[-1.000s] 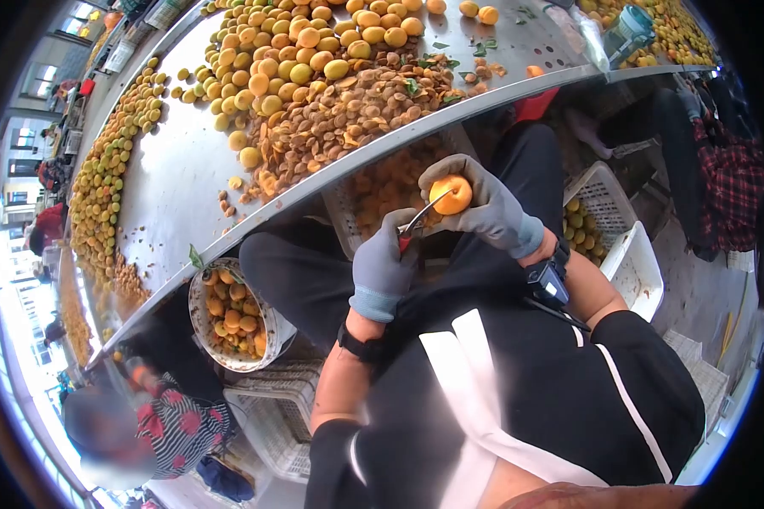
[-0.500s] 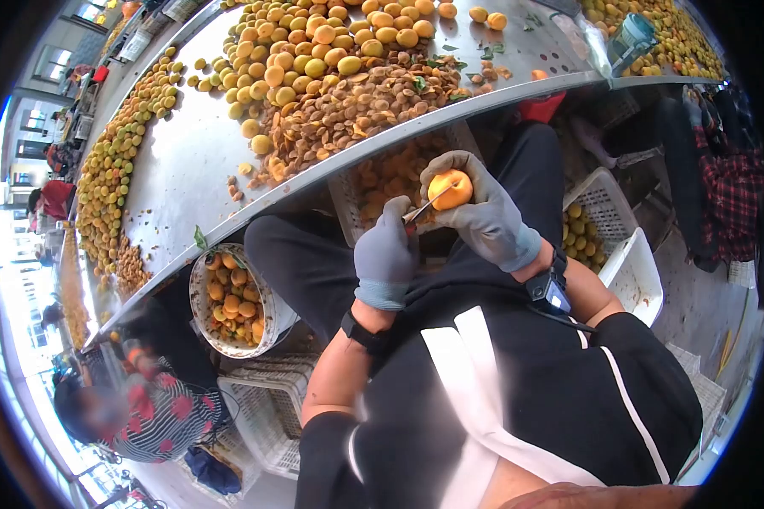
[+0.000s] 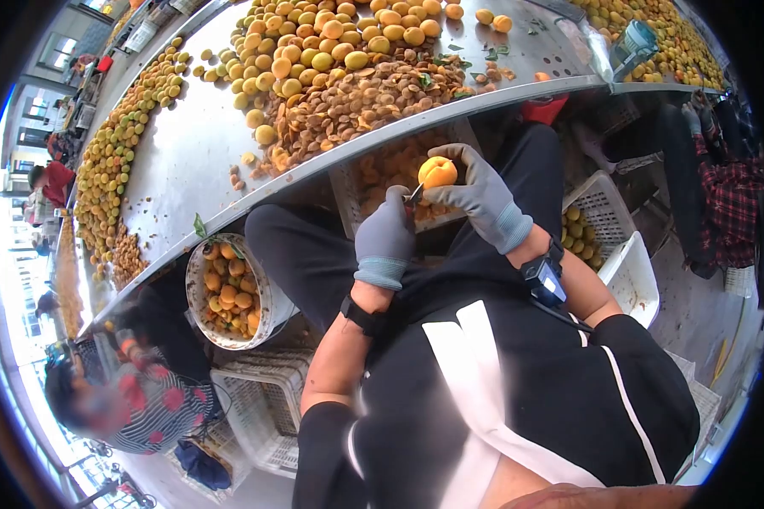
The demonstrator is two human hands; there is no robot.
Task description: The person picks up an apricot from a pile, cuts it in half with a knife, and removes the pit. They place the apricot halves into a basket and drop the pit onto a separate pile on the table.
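Observation:
Gloved in grey, my left hand [image 3: 385, 236] is closed around a small knife [image 3: 417, 193], whose blade touches the lower left side of an orange fruit [image 3: 437, 172]. My right hand [image 3: 481, 199], also gloved, grips this fruit between thumb and fingers. Both hands are close together over a crate [image 3: 345, 204] that holds orange pieces. The knife handle is mostly hidden in my left fist.
A metal table [image 3: 191, 153] bears whole fruit [image 3: 323, 61] and a brown heap [image 3: 348, 110] of small pieces. A white bucket [image 3: 272, 316] of fruit stands left, crates [image 3: 259, 416] below it. Co-workers [image 3: 157, 399] sit left and right; a green container [image 3: 632, 47] is at upper right.
Both hands have shifted slightly left and up in view with the fruit. The fruit has turned, and the knife blade now points more steeply upward at its lower left edge.

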